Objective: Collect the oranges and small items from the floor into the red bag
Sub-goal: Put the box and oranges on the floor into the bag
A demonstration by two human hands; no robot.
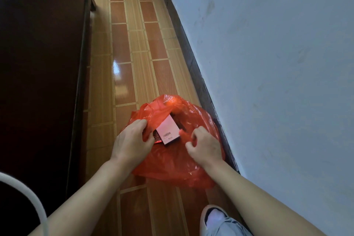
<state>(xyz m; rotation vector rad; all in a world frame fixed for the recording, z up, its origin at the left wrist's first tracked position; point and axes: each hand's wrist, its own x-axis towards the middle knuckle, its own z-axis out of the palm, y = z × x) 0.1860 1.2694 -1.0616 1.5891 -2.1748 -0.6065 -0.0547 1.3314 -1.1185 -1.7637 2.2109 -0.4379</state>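
A red plastic bag [172, 165] lies on the tiled floor close to the wall. Its mouth gapes toward me. Inside it a pink box [168, 129] with a barcode label rests over a darker item. An orange [169, 103] shows through the thin plastic at the bag's far end. My left hand [130, 143] pinches the bag's left rim. My right hand [206, 145] grips the right handle loop of the bag. No loose oranges or small items show on the floor.
A pale wall [277, 63] with a dark skirting runs along the right. Dark wooden furniture [38, 63] lines the left, leaving a narrow strip of glossy tiled floor [122, 44]. My shoe [212, 218] stands at the bottom. A white curved tube [24, 189] sits bottom left.
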